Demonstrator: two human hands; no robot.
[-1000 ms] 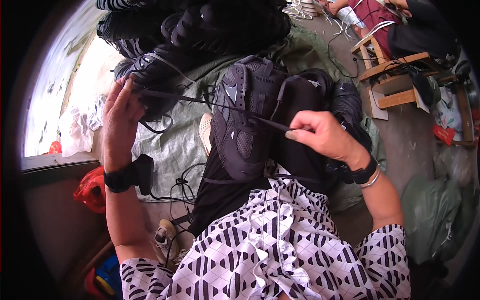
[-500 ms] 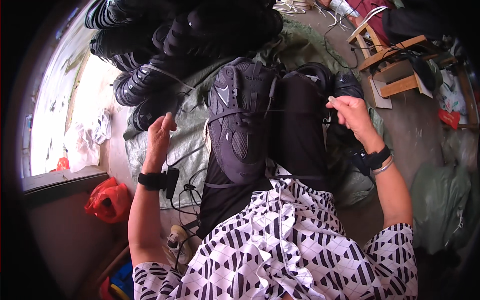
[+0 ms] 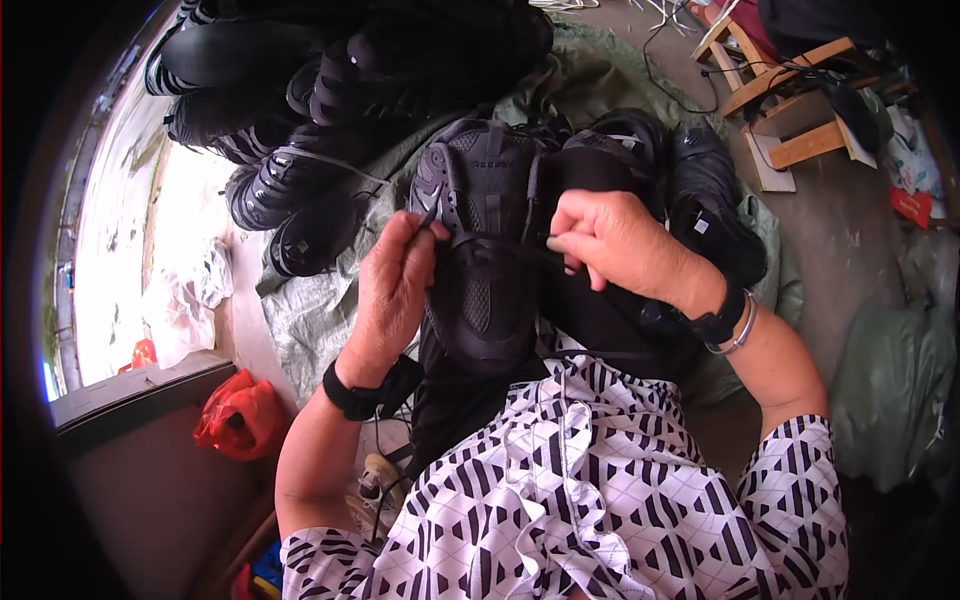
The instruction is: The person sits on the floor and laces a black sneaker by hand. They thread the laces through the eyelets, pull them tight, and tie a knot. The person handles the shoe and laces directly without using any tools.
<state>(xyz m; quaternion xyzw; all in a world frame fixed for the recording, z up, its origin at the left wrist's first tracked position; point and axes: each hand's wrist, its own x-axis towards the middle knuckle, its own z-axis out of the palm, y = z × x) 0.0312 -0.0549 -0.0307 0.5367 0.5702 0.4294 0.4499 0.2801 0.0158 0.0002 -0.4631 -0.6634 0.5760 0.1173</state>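
A dark lace [image 3: 492, 243] is pinched by the left grip [image 3: 395, 278] at nine o'clock and the right grip [image 3: 625, 242] at three. Both, wider apart half a second ago, have been drawn in beside the dark shoe [image 3: 482, 315] laid on the lap [image 3: 590, 312]; at its twelve, faint lettering [image 3: 493, 163] is seen.

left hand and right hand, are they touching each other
Apart: the head view shows the black shoe in the gap between left hand and right hand.

Sneaker [image 3: 480, 290] rests on my lap [image 3: 605, 322], toe at 6 o'clock. From it: shoe heap [image 3: 335, 85] at 11, plastic bag [image 3: 245, 398] at 8, wooden stool [image 3: 812, 143] at 2.
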